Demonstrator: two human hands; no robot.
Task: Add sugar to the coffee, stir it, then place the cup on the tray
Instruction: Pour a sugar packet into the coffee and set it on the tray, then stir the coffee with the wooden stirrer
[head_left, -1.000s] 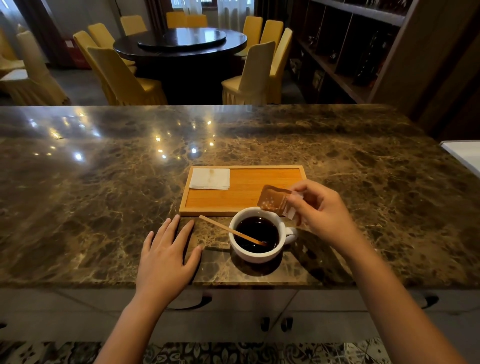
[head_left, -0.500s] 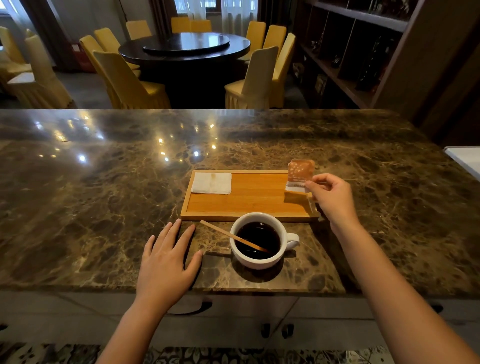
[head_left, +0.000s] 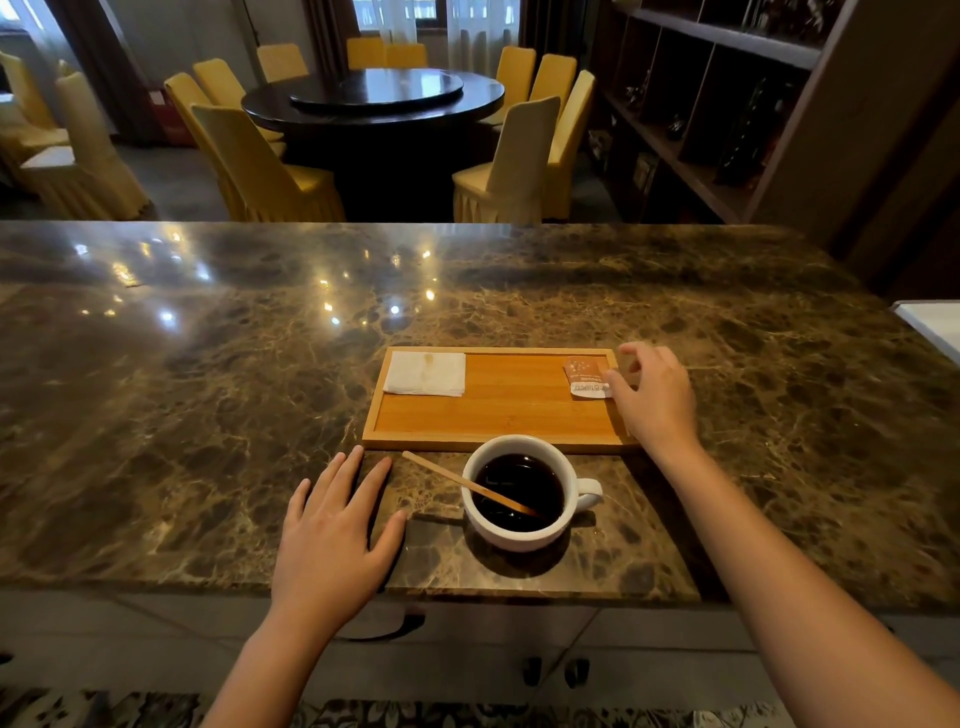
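The right hand (head_left: 652, 397) pinched the sugar packet (head_left: 586, 376) flat against the tray (head_left: 493, 423); the left hand (head_left: 332, 540) lay spread on the counter (head_left: 208, 415) beside the cup (head_left: 519, 493).

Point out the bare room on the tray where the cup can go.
The free patch on the tray is its middle, bordered by the napkin at the far-left corner and the sugar packet at the far-right corner. The near strip beside the cup is also bare. It is crowded at the right end, where the right hand rests by the packet.
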